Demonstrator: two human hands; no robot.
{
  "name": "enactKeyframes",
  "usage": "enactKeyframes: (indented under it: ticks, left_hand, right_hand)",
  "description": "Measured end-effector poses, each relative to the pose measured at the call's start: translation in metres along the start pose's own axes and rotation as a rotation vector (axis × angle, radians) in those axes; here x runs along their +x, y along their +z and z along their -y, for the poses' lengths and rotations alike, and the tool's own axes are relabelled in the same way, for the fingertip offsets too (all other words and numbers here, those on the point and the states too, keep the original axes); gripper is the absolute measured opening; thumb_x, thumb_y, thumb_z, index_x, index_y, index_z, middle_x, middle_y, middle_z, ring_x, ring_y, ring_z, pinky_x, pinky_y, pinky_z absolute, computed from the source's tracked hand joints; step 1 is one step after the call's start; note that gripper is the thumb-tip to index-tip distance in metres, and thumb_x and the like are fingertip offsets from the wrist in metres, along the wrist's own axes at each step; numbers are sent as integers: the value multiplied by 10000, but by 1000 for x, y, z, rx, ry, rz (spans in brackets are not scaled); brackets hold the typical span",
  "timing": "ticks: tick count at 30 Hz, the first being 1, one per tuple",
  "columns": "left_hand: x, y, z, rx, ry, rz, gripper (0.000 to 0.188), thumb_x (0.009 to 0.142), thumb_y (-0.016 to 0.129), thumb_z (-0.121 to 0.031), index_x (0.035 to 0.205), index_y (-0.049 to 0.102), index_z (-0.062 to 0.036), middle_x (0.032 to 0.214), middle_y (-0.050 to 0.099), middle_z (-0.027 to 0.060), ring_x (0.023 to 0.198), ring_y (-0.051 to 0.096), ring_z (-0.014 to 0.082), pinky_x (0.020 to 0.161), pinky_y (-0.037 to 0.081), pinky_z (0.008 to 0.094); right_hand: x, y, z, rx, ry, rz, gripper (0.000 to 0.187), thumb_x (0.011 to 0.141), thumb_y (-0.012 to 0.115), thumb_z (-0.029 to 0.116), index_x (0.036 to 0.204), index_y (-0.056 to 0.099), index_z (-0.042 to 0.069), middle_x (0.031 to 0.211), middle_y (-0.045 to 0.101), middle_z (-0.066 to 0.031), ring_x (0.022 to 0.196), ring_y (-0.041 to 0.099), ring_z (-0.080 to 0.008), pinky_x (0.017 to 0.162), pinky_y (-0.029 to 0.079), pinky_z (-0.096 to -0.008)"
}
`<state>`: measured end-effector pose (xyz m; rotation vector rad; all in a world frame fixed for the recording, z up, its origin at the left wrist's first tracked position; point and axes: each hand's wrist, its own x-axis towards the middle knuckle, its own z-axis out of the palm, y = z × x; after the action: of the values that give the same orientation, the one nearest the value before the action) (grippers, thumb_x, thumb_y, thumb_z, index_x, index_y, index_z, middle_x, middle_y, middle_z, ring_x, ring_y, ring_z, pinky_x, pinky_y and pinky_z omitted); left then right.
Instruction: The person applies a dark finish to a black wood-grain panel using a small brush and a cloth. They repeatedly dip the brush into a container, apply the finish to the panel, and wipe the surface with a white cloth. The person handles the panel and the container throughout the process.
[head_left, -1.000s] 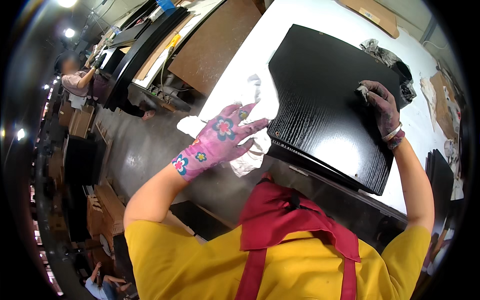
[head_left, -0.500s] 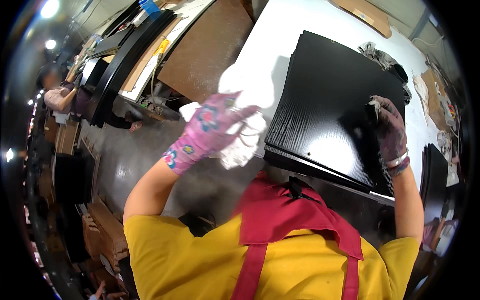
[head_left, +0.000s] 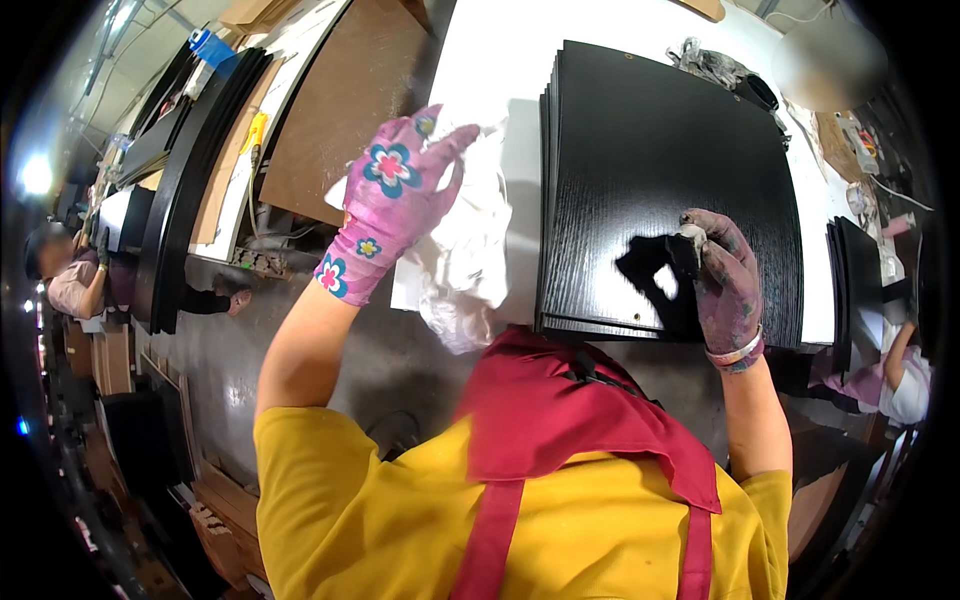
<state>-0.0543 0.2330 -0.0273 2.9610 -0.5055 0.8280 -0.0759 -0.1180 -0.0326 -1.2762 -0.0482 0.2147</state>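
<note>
My left hand (head_left: 393,180) wears a pink glove with a flower pattern. Its fingers are spread over a crumpled white cloth (head_left: 465,250), which drapes off the white table's near edge; whether palm and cloth touch is hidden. A stack of black wood-grain panels (head_left: 640,150) lies to the right of that cloth. Over the top panel's near part, my right hand (head_left: 728,285), in a stained purplish glove, is closed in a pinch on a small wadded rag (head_left: 688,245), white above and black below. The rag's dark shadow or reflection falls on the glossy surface.
Beyond the panels lie a grey crumpled cloth (head_left: 712,65) and a black cup-like item (head_left: 758,92). A brown board (head_left: 340,110) is at the left, near a yellow-handled tool (head_left: 255,132). More black panels (head_left: 858,285) stand at the right. A co-worker (head_left: 75,280) is at far left.
My right hand has come nearer and leftward over the top panel with the rag. My left hand has risen, its fingers more spread above the cloth. The whole view has turned somewhat.
</note>
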Motion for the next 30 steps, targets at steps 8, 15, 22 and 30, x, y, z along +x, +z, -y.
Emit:
enactKeyframes:
  ticks: [8, 15, 22, 30]
  left_hand:
    - [-8, 10, -42, -580, -287, -27, 531, 875, 678, -279, 1374, 511, -212, 1290, 512, 198, 1096, 538, 357, 925, 469, 436]
    - [-22, 36, -102, -739, -161, 53, 822, 781, 785, -342, 1452, 373, -102, 1410, 463, 121, 1209, 477, 402, 998, 449, 472]
    - [79, 105, -68, -520, -206, 1, 705, 858, 720, -253, 1438, 359, -75, 1317, 511, 162, 1140, 490, 398, 997, 424, 469]
    - [187, 183, -19, -577, -377, -95, 554, 915, 617, -282, 1390, 434, -63, 1191, 514, 250, 1052, 578, 399, 893, 499, 440]
  right_hand:
    - [2, -15, -14, -106, -171, -97, 357, 824, 574, 88, 1147, 595, -64, 1035, 643, -89, 931, 619, -145, 822, 487, -250]
    - [4, -16, -7, 206, 32, -70, 382, 827, 578, 71, 1176, 558, -82, 1013, 643, -105, 932, 632, -164, 890, 479, -260]
    - [5, -9, 1, 151, 115, -76, 439, 768, 619, 146, 1148, 566, -68, 983, 654, -116, 900, 671, -205, 877, 519, -290]
    - [2, -13, 4, 176, 172, -17, 444, 780, 611, 89, 1194, 564, -67, 1058, 646, -94, 958, 626, -158, 896, 469, -256]
